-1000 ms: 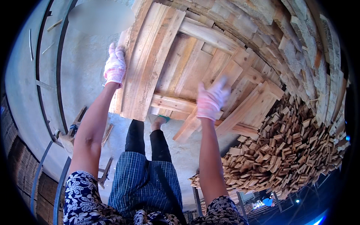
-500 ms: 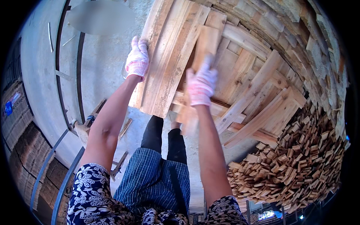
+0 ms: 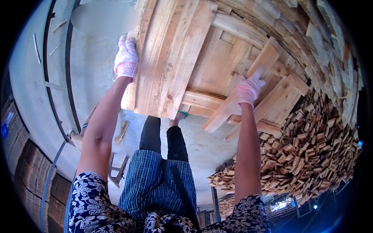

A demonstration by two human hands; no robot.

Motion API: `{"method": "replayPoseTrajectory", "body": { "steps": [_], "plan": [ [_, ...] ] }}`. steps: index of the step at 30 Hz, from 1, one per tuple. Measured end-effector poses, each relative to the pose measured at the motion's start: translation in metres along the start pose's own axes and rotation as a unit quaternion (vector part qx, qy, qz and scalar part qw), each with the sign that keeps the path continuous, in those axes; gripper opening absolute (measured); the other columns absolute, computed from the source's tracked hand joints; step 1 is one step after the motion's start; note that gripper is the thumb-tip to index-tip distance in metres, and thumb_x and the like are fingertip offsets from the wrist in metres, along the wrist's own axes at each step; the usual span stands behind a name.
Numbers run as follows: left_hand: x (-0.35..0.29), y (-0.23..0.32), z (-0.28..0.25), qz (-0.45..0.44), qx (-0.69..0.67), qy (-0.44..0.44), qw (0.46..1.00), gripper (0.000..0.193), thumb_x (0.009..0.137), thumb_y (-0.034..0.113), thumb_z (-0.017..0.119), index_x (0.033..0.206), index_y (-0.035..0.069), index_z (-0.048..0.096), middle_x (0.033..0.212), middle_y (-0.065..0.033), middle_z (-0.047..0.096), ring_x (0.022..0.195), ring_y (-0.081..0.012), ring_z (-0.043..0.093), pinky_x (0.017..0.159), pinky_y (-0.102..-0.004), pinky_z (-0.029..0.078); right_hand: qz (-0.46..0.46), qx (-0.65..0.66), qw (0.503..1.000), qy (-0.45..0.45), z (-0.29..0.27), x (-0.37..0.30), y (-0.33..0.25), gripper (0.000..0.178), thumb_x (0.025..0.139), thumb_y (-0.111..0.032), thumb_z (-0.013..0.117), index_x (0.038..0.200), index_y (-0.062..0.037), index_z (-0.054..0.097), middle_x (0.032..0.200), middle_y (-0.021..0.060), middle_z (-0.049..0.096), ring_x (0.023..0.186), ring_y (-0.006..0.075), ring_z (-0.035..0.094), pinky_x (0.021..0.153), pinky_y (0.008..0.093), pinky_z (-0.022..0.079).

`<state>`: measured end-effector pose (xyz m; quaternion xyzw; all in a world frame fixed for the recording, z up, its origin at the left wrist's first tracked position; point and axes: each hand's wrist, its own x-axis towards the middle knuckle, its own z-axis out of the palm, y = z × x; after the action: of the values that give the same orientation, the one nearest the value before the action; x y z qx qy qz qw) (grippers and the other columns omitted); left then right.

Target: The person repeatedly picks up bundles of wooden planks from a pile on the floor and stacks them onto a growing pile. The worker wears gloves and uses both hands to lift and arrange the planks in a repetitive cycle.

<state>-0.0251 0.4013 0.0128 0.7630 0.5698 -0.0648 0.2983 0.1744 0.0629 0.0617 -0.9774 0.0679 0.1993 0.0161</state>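
Both my hands wear white and pink knit gloves. My left hand (image 3: 126,60) lies against the left edge of a row of long wooden planks (image 3: 167,58), its fingers stretched along the side. Farther right, my right hand (image 3: 250,87) spans a loose wooden board (image 3: 221,116), thumb on one side and fingers on the other. That board slants across other boards; the fingers are slightly blurred. Beside it rests another slanting board (image 3: 268,105). Beneath lie more flat boards (image 3: 211,62) and a crosspiece (image 3: 204,99).
A large heap of short wood pieces (image 3: 307,151) fills the right side. Stacked rough planks (image 3: 311,50) curve along the far right. Two dark rails (image 3: 68,77) run along the concrete floor (image 3: 97,73) at left. A wooden frame piece (image 3: 118,171) stands near my legs.
My right hand has moved right, from the board it was carrying to another slanting board. The carried board now appears beside the plank row. My view has shifted slightly right.
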Motion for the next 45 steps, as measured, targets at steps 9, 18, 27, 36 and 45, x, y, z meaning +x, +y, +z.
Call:
{"method": "replayPoseTrajectory", "body": {
  "steps": [9, 18, 27, 36, 45],
  "plan": [
    [-0.004, 0.013, -0.011, -0.036, -0.009, -0.032, 0.999, 0.065, 0.107, 0.056, 0.029, 0.156, 0.015, 0.036, 0.129, -0.0294, 0.065, 0.123, -0.0488, 0.059, 0.105, -0.0511, 0.045, -0.195, 0.133, 0.969, -0.072, 0.041, -0.054, -0.081, 0.088, 0.088, -0.029, 0.073, 0.16, -0.0186, 0.024, 0.127, 0.0325, 0.046, 0.11, 0.0507, 0.059, 0.096, 0.0526, 0.051],
    [0.01, -0.006, 0.002, 0.013, 0.024, 0.012, 1.0, 0.065, 0.106, 0.056, 0.031, 0.156, 0.015, 0.036, 0.131, -0.0293, 0.064, 0.123, -0.049, 0.059, 0.104, -0.0522, 0.045, -0.237, 0.118, 0.963, 0.043, 0.027, 0.007, -0.038, 0.067, 0.097, -0.034, 0.063, 0.155, -0.0121, 0.038, 0.126, 0.0386, 0.052, 0.103, 0.0481, 0.06, 0.089, 0.0527, 0.051],
    [0.027, -0.043, 0.008, 0.064, -0.043, 0.045, 0.996, 0.064, 0.107, 0.053, 0.033, 0.154, 0.01, 0.039, 0.136, -0.0229, 0.063, 0.126, -0.0438, 0.059, 0.106, -0.0466, 0.044, -0.178, 0.056, 0.979, 0.085, -0.018, 0.008, 0.036, 0.078, 0.088, -0.03, 0.07, 0.154, -0.008, 0.036, 0.13, 0.0319, 0.055, 0.126, 0.0493, 0.049, 0.104, 0.0541, 0.044],
    [0.02, -0.02, 0.004, 0.052, -0.032, 0.029, 0.998, 0.061, 0.108, 0.049, 0.033, 0.153, 0.008, 0.041, 0.137, -0.0246, 0.061, 0.129, -0.0426, 0.057, 0.108, -0.0443, 0.043, 0.054, 0.083, 0.994, 0.046, 0.014, 0.001, 0.171, 0.103, 0.08, -0.024, 0.078, 0.161, -0.014, 0.016, 0.144, 0.0336, 0.035, 0.126, 0.051, 0.048, 0.105, 0.0513, 0.045],
    [0.023, -0.016, 0.009, 0.046, -0.023, 0.034, 0.998, 0.062, 0.107, 0.053, 0.031, 0.154, 0.013, 0.041, 0.124, -0.0267, 0.068, 0.121, -0.0464, 0.062, 0.101, -0.049, 0.047, -0.134, 0.147, 0.979, -0.039, 0.016, -0.019, -0.003, 0.087, 0.086, -0.026, 0.074, 0.159, -0.0157, 0.028, 0.137, 0.0355, 0.041, 0.114, 0.0507, 0.056, 0.1, 0.0501, 0.048]
  ]
}}
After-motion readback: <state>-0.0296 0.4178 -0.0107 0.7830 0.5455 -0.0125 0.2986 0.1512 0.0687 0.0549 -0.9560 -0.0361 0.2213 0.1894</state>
